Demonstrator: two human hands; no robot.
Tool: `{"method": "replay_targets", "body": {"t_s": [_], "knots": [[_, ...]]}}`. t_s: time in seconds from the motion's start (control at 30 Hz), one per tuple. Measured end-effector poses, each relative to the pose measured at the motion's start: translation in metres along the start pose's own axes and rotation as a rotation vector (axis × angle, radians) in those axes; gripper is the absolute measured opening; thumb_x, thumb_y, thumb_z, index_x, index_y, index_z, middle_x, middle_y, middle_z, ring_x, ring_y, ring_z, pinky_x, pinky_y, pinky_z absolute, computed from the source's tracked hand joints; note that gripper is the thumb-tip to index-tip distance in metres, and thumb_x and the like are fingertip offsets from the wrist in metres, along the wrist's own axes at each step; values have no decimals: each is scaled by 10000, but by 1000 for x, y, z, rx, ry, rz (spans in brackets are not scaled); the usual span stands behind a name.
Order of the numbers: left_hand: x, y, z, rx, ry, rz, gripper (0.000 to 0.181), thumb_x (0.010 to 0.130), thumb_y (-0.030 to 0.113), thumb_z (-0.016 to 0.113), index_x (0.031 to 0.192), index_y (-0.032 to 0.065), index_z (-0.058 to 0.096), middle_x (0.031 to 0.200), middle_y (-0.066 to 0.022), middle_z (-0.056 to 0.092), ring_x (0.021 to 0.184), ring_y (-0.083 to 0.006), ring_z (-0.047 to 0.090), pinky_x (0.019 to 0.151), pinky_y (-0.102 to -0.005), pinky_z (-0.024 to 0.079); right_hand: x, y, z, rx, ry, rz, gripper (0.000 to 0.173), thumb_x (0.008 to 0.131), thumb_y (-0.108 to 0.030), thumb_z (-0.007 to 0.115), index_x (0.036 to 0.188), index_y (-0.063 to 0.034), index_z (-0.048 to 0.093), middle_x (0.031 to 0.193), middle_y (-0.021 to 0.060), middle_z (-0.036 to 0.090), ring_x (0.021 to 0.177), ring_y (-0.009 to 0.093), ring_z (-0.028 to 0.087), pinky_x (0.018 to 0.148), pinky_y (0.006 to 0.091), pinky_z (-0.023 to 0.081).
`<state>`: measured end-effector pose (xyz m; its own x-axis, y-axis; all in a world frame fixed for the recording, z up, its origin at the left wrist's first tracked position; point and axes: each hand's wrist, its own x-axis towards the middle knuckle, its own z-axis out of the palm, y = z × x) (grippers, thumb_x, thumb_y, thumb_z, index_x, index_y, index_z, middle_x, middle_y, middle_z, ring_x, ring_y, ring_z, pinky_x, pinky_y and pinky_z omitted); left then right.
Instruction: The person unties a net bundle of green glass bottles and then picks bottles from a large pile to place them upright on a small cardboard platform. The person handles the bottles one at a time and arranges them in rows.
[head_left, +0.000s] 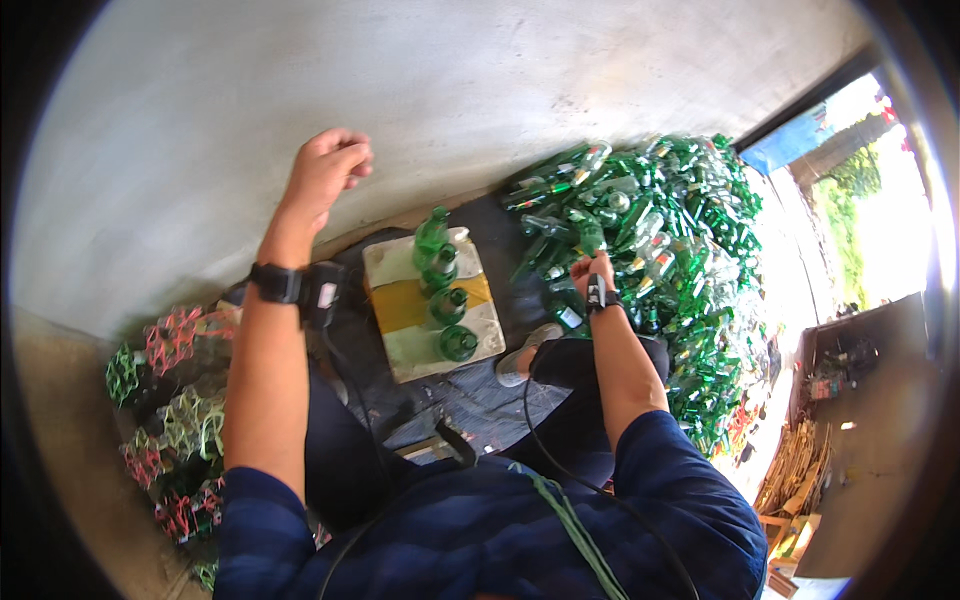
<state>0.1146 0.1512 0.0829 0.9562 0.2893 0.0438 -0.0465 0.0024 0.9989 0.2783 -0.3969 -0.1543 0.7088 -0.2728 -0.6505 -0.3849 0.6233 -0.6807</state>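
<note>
My left hand (334, 169) is raised in front of the wall, its fingers loosely bent and no object visible in it. Low and to the right, my right hand (593, 272) is closed at the near end of a green glass bottle (590, 232), at the edge of a large heap of bottles (675, 217). Between my arms lies a pale block (480, 330) crossed by a wide yellow band. Several green glass bottles (448, 306) stand upright on it in a row, leading from the wall side towards me.
A whitewashed wall (450, 97) rises just beyond the block. Dark sheeting (442, 405) covers the floor. Bundles in pink, green and pale foam netting (187, 420) are piled at left. A cable (527, 405) hangs across my lap. A bright opening (862, 210) lies at right.
</note>
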Motion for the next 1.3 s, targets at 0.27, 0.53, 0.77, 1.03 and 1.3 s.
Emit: {"method": "replay_targets", "body": {"t_s": [0.27, 0.53, 0.77, 1.03, 1.3], "knots": [[-49, 35, 29, 417, 168, 500, 161, 1001, 166, 702, 1075, 30, 744, 905, -71, 760, 782, -172, 713, 723, -331, 562, -171, 10, 12, -199, -325, -166, 337, 1053, -395, 672, 1023, -69, 593, 689, -56, 428, 563, 103, 440, 548, 315, 426], [-168, 63, 112, 780, 47, 1246, 679, 799, -6, 752, 1424, 246, 663, 1480, -82, 604, 1413, -350, 554, 1141, -533, 456, -358, 1, 26, -408, -791, -166, 366, 1124, -427, 561, 1037, -73, 605, 661, -83, 306, 540, 77, 333, 528, 289, 344], [-201, 15, 105, 997, 67, 1185, 289, 974, 189, 642, 1249, 104, 665, 1271, -65, 678, 1345, -286, 593, 1220, -567, 378, -443, 15, 46, -799, -1045, -96, 411, 1133, -430, 555, 996, -45, 605, 597, -56, 363, 477, 87, 395, 474, 263, 377], [-182, -55, 53, 439, 260, 471, 479, 1027, 312, 753, 1335, -27, 614, 1177, -235, 727, 1098, -432, 697, 964, -462, 551, -370, 1, 38, -585, -1117, -259, 346, 1166, -365, 520, 1108, -49, 648, 668, -41, 423, 518, 93, 427, 470, 261, 380], [-173, -81, 67, 487, 64, 248, 361, 991, 334, 754, 1169, 33, 663, 960, -228, 739, 926, -429, 728, 800, -485, 559, -219, 31, -15, -750, -603, -557, 165, 1037, -225, 676, 1057, -66, 716, 746, -30, 528, 570, 89, 464, 531, 285, 389]]}}
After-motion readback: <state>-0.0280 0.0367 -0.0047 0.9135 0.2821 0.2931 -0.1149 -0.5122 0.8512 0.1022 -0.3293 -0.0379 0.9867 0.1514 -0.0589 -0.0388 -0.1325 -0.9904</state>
